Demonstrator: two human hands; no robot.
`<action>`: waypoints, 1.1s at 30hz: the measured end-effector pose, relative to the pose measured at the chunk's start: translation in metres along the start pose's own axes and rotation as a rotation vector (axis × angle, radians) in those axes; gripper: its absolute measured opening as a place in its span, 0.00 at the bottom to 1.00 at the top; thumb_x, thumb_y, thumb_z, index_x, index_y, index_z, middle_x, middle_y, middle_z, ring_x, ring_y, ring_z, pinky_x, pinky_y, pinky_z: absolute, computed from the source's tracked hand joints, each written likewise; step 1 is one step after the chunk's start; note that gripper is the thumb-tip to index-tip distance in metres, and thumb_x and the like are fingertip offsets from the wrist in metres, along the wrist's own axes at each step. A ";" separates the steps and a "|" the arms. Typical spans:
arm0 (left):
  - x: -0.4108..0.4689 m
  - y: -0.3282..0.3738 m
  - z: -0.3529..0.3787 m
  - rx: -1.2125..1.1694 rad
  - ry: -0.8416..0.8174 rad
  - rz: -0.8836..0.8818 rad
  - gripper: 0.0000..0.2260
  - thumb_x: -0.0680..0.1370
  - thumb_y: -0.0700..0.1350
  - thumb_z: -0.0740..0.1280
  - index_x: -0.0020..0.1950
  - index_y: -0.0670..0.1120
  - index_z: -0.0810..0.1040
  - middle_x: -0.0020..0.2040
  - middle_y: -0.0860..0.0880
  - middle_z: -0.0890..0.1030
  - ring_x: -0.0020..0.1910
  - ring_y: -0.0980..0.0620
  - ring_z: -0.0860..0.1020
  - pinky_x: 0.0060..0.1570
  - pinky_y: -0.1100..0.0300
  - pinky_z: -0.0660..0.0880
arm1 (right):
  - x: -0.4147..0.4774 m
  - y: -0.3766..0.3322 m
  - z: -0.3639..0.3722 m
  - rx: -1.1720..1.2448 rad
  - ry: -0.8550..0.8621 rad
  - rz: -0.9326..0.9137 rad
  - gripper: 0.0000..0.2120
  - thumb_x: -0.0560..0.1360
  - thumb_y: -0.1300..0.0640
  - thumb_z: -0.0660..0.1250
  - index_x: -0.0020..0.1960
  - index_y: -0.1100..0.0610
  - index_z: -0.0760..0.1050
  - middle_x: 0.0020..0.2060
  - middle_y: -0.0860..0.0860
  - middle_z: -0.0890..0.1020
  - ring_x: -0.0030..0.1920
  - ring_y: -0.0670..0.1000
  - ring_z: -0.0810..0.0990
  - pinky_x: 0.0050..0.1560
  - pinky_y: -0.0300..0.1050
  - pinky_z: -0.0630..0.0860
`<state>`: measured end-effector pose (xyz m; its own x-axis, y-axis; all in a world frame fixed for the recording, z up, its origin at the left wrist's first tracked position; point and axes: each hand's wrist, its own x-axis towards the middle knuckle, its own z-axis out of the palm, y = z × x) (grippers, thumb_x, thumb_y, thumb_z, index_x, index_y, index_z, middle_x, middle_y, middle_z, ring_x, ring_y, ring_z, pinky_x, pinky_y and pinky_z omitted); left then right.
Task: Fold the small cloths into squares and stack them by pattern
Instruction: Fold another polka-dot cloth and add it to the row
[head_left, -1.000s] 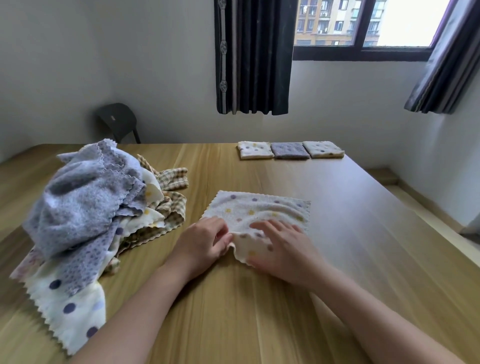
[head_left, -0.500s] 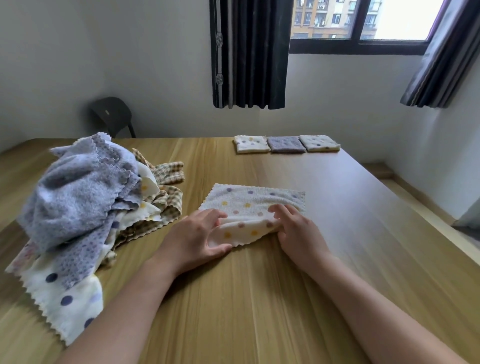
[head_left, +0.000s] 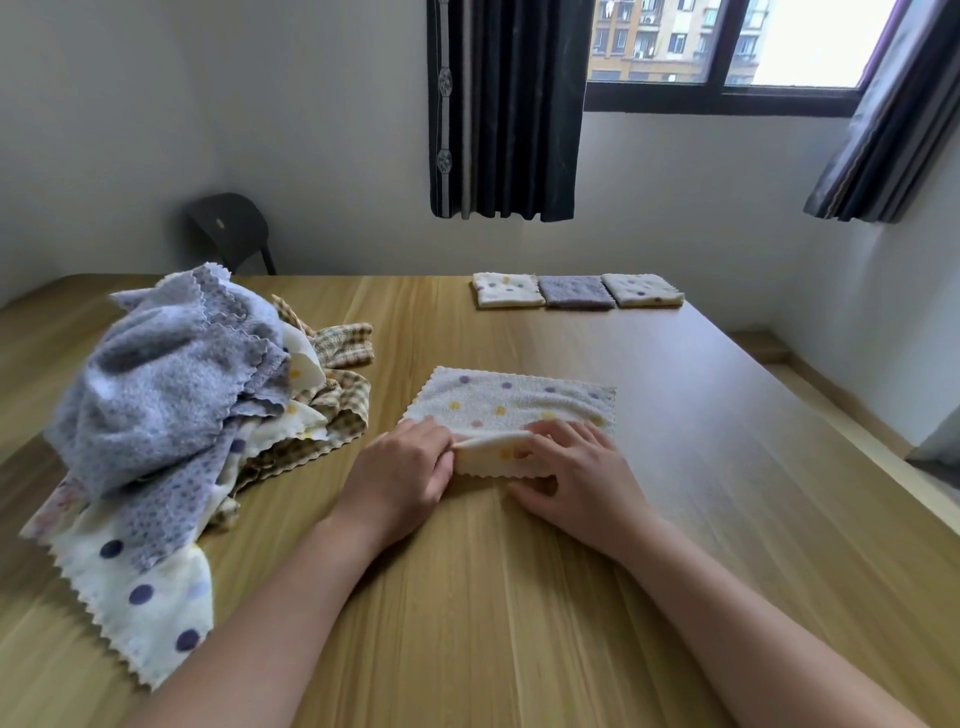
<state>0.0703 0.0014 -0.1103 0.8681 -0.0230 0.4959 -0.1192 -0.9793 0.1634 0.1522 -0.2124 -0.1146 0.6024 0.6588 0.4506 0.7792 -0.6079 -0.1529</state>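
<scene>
A cream cloth with purple and yellow dots (head_left: 511, 402) lies in the middle of the wooden table (head_left: 701, 493). Its near edge is lifted and curled up toward the far side. My left hand (head_left: 402, 470) pinches that raised edge at the left. My right hand (head_left: 576, 473) grips the same edge at the right, fingers over the fold. At the far edge sit three folded squares side by side: a dotted cream one (head_left: 506, 290), a grey-purple one (head_left: 576, 292) and another dotted cream one (head_left: 643, 289).
A heap of unfolded cloths (head_left: 171, 415) fills the left of the table: grey-purple, checked tan and dotted cream pieces. A dark chair (head_left: 228, 231) stands behind the table by the wall. Curtains and a window are beyond the far edge.
Both hands have lifted the cloth's near edge off the table and begun rolling it toward the far side. The view shifted slightly downward.
</scene>
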 end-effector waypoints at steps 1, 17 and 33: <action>0.000 0.000 0.000 -0.039 0.000 -0.025 0.15 0.76 0.54 0.50 0.40 0.49 0.72 0.39 0.54 0.76 0.41 0.52 0.74 0.38 0.61 0.65 | 0.001 0.000 0.001 -0.013 -0.018 0.016 0.20 0.70 0.36 0.60 0.53 0.48 0.78 0.57 0.46 0.78 0.58 0.52 0.76 0.61 0.54 0.72; -0.001 -0.007 0.000 0.046 -0.021 -0.005 0.24 0.65 0.39 0.73 0.55 0.51 0.66 0.47 0.52 0.80 0.43 0.48 0.79 0.36 0.60 0.67 | 0.005 0.008 -0.004 0.239 0.403 0.201 0.07 0.69 0.54 0.60 0.43 0.56 0.74 0.53 0.49 0.80 0.55 0.54 0.77 0.56 0.49 0.70; -0.018 -0.015 -0.021 -0.705 0.276 -0.483 0.05 0.79 0.42 0.66 0.45 0.46 0.80 0.40 0.49 0.83 0.39 0.50 0.81 0.40 0.56 0.77 | -0.010 0.019 -0.032 0.933 0.330 0.544 0.07 0.78 0.60 0.64 0.45 0.53 0.79 0.36 0.55 0.82 0.39 0.57 0.82 0.38 0.55 0.78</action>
<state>0.0461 0.0203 -0.1040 0.7645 0.4974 0.4099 -0.1184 -0.5168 0.8479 0.1554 -0.2443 -0.0934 0.9335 0.1744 0.3132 0.3357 -0.1184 -0.9345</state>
